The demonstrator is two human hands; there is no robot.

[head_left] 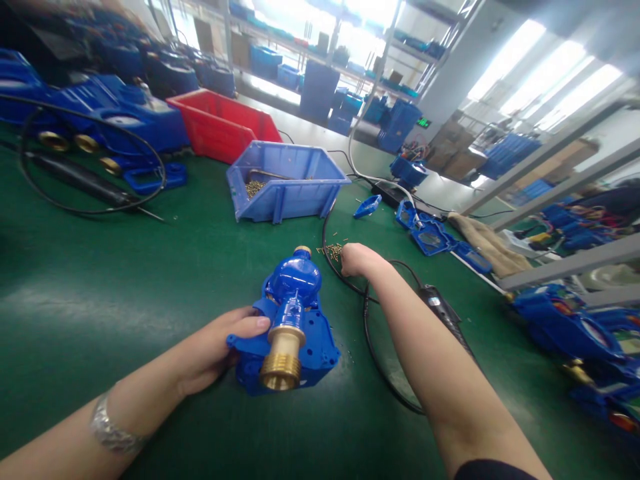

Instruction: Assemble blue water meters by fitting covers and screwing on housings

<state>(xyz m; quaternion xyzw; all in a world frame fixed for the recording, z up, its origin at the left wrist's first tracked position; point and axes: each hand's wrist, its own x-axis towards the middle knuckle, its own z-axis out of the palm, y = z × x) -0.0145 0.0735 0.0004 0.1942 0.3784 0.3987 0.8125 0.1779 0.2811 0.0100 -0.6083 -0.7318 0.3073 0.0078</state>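
My left hand [220, 347] grips the side of a blue water meter [295, 287], thumb on top, and its brass threaded end [281, 370] points toward me. Beyond the meter, my right hand [356, 259] reaches down to a small heap of brass screws [330, 251] on the green table. Its fingers are bunched together at the edge of the heap; whether a screw is between them is hidden. A black cable runs beside that hand. Under my right forearm lies a black electric screwdriver [443, 310].
A light blue bin [300, 183] with small brass parts stands behind the meter, a red bin [220, 127] beside it. At the left lie another black screwdriver [80, 177] and several blue meters [135, 127]. Blue covers [430, 233] lie back right; more meters [575, 327] sit at the right.
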